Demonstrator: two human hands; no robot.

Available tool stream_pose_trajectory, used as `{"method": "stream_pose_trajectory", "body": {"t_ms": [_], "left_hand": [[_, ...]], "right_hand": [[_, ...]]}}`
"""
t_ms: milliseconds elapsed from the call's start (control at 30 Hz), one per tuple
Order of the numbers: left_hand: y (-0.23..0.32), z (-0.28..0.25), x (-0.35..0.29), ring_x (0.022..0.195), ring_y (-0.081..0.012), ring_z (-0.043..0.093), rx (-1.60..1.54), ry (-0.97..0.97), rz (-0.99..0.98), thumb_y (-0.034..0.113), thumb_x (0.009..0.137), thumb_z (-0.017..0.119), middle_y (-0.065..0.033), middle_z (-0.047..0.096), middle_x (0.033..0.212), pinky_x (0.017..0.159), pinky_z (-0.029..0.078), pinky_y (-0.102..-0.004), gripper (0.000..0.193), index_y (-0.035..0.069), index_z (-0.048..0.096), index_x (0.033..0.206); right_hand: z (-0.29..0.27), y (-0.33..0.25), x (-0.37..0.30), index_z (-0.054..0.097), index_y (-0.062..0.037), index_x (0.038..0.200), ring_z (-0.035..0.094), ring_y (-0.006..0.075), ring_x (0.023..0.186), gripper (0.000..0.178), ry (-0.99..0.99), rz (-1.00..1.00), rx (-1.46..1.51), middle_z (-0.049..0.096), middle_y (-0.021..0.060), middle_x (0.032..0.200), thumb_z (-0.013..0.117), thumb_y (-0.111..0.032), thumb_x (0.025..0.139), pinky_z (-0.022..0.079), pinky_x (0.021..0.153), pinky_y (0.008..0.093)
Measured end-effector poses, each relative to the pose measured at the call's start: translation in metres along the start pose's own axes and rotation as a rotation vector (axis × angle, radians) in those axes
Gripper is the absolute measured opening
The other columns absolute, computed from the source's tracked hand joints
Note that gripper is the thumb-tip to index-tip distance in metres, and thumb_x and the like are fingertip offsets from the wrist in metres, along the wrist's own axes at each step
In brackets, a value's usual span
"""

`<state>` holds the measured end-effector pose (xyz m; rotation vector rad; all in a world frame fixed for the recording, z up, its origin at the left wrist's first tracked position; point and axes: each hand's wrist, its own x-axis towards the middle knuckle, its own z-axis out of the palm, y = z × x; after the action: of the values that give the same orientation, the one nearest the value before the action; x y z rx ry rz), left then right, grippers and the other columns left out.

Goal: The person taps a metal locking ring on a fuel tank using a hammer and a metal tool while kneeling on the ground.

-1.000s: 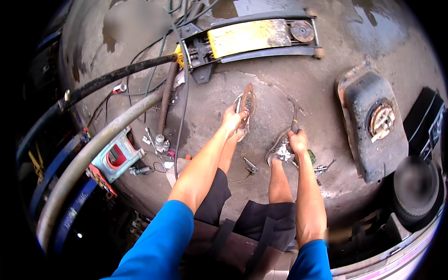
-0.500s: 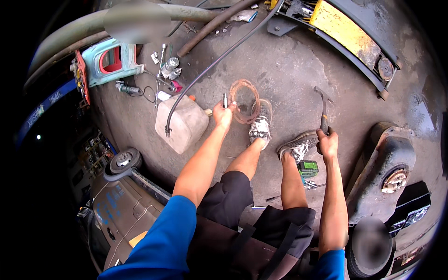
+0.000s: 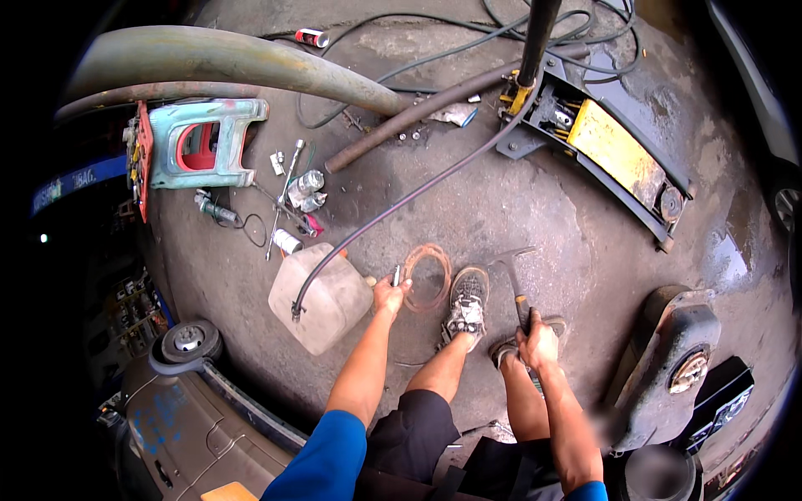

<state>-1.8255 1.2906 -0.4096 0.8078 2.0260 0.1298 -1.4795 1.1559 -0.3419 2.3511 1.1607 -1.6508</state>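
Note:
My left hand [image 3: 389, 297] is closed around a short metal rod [image 3: 397, 274] whose tip points up. Right beside its fingers is a rusty notched ring [image 3: 413, 292]; whether they touch it I cannot tell. My right hand [image 3: 538, 342] grips a hammer [image 3: 522, 307] by its dark handle with an orange band. The hammer's metal head hangs over the floor to the right of the ring. Between ring and hammer stands my left shoe [image 3: 469, 305]. A whitish plastic jug [image 3: 313, 305] sits just left of my left hand, with a dark hose [image 3: 401, 202] running across it.
A yellow and black floor jack [image 3: 616, 142] stands far right. At near right is a dark metal tank [image 3: 668, 376]. Far left are a turquoise stool [image 3: 180, 134], a wrench [image 3: 292, 167] and bottles [image 3: 309, 185]. A rusty pipe [image 3: 393, 129] lies across the far floor.
The hammer has swung left, closer to the ring, with my right hand. My left hand still grips the metal rod beside the ring. The view has tilted, showing more of the far floor.

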Motion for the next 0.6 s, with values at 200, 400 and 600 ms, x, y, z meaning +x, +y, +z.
{"method": "stream_pose_trajectory", "body": {"t_ms": [200,400,600], "left_hand": [[0.044,-0.015,0.041,0.100,-0.0318,0.068,0.665,-0.183,0.240,0.031,0.083,0.077,-0.0123,0.073,0.103,0.086,0.052,-0.0432,0.030,0.016,0.072,0.109],[0.062,-0.041,0.019,0.101,-0.0359,0.067,0.699,-0.242,0.223,0.032,0.085,0.075,-0.0139,0.072,0.102,0.083,0.052,-0.0466,0.026,0.017,0.071,0.106],[0.009,-0.066,-0.011,0.077,-0.0305,0.064,0.390,-0.088,0.396,0.023,0.085,0.077,-0.0168,0.065,0.082,0.072,0.050,-0.0420,0.026,0.001,0.066,0.093]], "right_hand": [[0.020,-0.095,0.067,0.049,0.0035,0.131,0.068,0.0444,0.093,0.054,-0.003,-0.231,-0.155,0.069,0.0264,0.104,0.064,-0.021,0.085,0.054,0.084,0.0523],[0.065,-0.132,0.094,0.045,0.0008,0.135,0.063,0.0478,0.107,0.055,-0.019,-0.110,0.020,0.064,0.0296,0.117,0.063,-0.024,0.090,0.050,0.091,0.0534],[0.085,-0.103,0.109,0.047,0.0039,0.128,0.064,0.0442,0.107,0.049,-0.030,-0.069,-0.332,0.065,0.0302,0.113,0.058,-0.030,0.095,0.050,0.094,0.0517]]}}
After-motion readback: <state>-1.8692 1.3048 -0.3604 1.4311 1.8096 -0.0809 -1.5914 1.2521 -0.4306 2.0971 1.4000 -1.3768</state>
